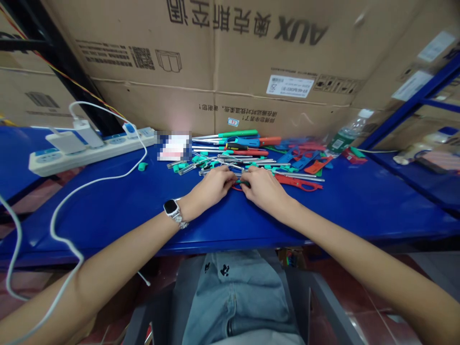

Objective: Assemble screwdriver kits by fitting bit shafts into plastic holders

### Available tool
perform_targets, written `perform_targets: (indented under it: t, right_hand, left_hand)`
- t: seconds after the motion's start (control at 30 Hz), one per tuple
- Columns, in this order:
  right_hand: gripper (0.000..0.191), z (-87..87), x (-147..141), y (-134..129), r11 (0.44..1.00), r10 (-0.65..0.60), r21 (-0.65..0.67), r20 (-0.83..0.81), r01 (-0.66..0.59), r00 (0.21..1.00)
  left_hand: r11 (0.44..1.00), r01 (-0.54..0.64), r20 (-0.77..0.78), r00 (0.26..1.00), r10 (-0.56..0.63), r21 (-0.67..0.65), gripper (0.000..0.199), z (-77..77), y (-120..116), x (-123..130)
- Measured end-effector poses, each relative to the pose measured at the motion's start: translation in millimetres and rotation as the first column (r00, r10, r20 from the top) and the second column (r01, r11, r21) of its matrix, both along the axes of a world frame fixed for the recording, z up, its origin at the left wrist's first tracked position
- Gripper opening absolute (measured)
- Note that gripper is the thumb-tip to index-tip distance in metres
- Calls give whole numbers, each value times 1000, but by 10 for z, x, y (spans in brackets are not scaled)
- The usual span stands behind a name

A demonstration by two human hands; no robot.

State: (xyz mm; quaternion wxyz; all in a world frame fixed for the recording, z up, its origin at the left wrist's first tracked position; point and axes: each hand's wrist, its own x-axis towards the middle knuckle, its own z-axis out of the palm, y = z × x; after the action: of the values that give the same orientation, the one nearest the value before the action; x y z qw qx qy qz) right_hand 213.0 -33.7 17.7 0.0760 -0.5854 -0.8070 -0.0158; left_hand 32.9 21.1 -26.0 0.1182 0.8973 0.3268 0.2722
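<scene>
My left hand (217, 183), with a watch (171, 207) on its wrist, is closed in a pinch at the front of a pile of tools. Close beside it, my right hand (264, 188) is also closed, its fingertips on a small dark green piece (245, 182). What the left fingers hold is hidden. A thin red loop (236, 188) shows below the fingertips. Behind the hands lie metal shafts (302, 177), clear-handled pieces (189, 167) and small green pieces. Red-handled scissors (300, 182) lie just right of my right hand.
A green screwdriver (240, 133) and blue and red handles (255, 142) lie farther back. At the left stands a power strip (93, 152) with a white cable (89, 181) crossing the blue table (118, 206). A bottle (347, 136) stands right; a large carton (215, 57) walls the back.
</scene>
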Motion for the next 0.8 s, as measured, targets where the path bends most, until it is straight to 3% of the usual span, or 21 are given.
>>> perform_targets:
  t: [0.4,0.8]
  right_hand:
    - [26,83,-73,1,1000,-20,-15,19,21,1000]
    - [21,-63,19,16,998,-11,54,-128,18,992]
  left_hand:
    - [999,-31,-9,999,31,-5,21,51,-77,8]
    - [999,-22,-17,1000,23,38,21,23,-49,0]
